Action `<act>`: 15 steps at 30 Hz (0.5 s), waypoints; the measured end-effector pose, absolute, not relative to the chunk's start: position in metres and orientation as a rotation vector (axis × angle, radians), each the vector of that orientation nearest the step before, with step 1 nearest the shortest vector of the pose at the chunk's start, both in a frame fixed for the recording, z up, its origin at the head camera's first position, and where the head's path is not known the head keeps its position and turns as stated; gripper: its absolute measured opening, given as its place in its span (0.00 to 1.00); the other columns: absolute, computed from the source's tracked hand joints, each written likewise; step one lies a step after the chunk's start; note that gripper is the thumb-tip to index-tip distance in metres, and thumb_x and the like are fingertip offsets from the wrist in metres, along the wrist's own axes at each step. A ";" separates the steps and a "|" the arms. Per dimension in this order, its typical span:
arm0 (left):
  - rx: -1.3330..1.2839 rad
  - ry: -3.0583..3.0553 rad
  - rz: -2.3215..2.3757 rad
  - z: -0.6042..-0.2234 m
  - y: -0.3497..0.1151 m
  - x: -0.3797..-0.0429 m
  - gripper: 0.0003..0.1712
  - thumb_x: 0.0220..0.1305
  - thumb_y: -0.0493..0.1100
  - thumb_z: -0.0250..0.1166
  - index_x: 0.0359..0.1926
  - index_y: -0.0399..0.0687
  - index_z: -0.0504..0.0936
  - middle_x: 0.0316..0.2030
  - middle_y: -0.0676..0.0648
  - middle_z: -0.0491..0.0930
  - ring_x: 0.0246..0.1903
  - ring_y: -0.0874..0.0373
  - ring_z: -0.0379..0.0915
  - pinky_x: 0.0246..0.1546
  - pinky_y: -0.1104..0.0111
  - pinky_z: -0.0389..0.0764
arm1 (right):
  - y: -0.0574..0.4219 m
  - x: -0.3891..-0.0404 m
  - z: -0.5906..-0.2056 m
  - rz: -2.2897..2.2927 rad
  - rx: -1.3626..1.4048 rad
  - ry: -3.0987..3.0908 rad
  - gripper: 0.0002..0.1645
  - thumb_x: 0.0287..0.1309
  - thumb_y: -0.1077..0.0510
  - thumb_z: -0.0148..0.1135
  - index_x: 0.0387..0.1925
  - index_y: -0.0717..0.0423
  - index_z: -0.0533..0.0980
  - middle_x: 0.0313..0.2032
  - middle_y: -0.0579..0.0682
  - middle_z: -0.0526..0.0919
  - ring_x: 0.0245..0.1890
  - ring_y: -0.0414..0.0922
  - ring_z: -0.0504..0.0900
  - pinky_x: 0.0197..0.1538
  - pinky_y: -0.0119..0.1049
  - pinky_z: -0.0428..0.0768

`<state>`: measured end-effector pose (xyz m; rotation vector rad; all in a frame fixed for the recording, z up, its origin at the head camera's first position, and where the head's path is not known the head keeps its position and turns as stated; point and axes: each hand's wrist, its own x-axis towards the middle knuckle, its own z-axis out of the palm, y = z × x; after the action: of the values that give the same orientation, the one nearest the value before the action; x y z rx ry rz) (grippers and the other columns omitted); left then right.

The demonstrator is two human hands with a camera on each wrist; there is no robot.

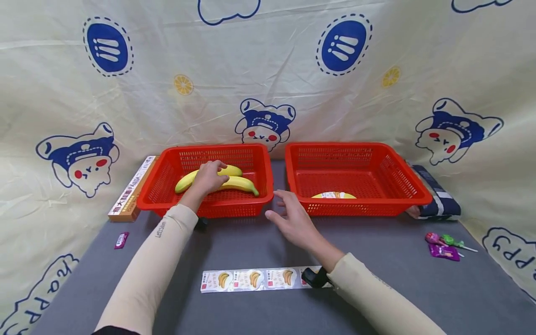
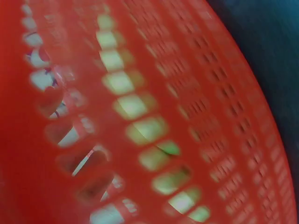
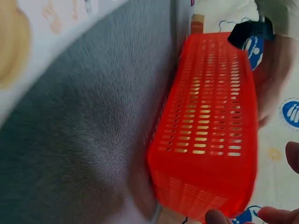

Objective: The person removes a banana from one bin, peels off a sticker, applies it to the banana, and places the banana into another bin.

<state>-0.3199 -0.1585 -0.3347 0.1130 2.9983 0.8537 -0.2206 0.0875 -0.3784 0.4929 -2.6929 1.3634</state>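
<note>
Two yellow bananas (image 1: 237,184) lie in the left red basket (image 1: 205,210). My left hand (image 1: 206,177) reaches over them, thumb and fingers spread apart and overlapping the bananas in the head view. Through the slots of the basket wall (image 2: 140,84), the left wrist view catches their yellow-green skin. My right hand (image 1: 295,222) hovers before the gap between the two baskets, its fingers apart and holding nothing. Inside the right red basket (image 1: 356,207), a yellow banana with a label (image 1: 334,195) shows just above the front rim.
A strip of banana-print labels (image 1: 255,279) lies on the grey table, partly under my right wrist. To the left are a long box (image 1: 133,190) and a purple sweet (image 1: 121,240). Lollipops (image 1: 448,240), a purple packet (image 1: 445,252) and a dark blue packet (image 1: 437,195) lie right.
</note>
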 end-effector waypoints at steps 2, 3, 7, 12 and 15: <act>0.120 2.984 0.770 -0.339 -0.169 -0.324 0.26 0.62 0.43 0.59 0.60 0.40 0.71 0.59 0.35 0.71 0.62 0.39 0.60 0.61 0.52 0.65 | 0.079 -0.229 -0.380 1.340 0.450 -2.717 0.42 0.56 0.47 0.63 0.68 0.53 0.58 0.68 0.51 0.60 0.63 0.52 0.70 0.57 0.47 0.75; 0.128 2.976 0.729 -0.341 -0.173 -0.326 0.27 0.62 0.43 0.59 0.61 0.39 0.70 0.59 0.34 0.71 0.61 0.39 0.62 0.61 0.53 0.66 | 0.075 -0.234 -0.380 1.326 0.427 -2.725 0.43 0.56 0.47 0.63 0.69 0.53 0.57 0.70 0.50 0.57 0.64 0.51 0.69 0.58 0.47 0.75; 0.180 2.926 0.607 -0.350 -0.184 -0.332 0.30 0.61 0.44 0.60 0.62 0.35 0.68 0.57 0.32 0.72 0.58 0.40 0.68 0.61 0.54 0.67 | 0.066 -0.249 -0.384 1.286 0.387 -2.731 0.42 0.57 0.46 0.62 0.69 0.53 0.58 0.71 0.48 0.55 0.68 0.49 0.64 0.60 0.45 0.73; 0.236 2.876 0.553 -0.358 -0.187 -0.336 0.32 0.61 0.43 0.60 0.64 0.34 0.65 0.58 0.31 0.71 0.58 0.40 0.67 0.62 0.53 0.65 | 0.062 -0.259 -0.387 1.275 0.356 -2.730 0.40 0.57 0.45 0.62 0.67 0.54 0.60 0.71 0.47 0.57 0.69 0.48 0.61 0.61 0.45 0.72; 0.233 2.867 0.529 -0.361 -0.186 -0.338 0.33 0.62 0.42 0.60 0.65 0.35 0.64 0.62 0.30 0.66 0.64 0.38 0.60 0.65 0.52 0.61 | 0.061 -0.261 -0.386 1.293 0.333 -2.737 0.41 0.56 0.45 0.63 0.67 0.53 0.61 0.70 0.46 0.58 0.69 0.48 0.62 0.61 0.45 0.73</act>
<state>-0.3378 -0.1859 -0.3607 0.2331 2.8673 0.5287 -0.2609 0.0613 -0.3864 0.3330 -2.7370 1.2933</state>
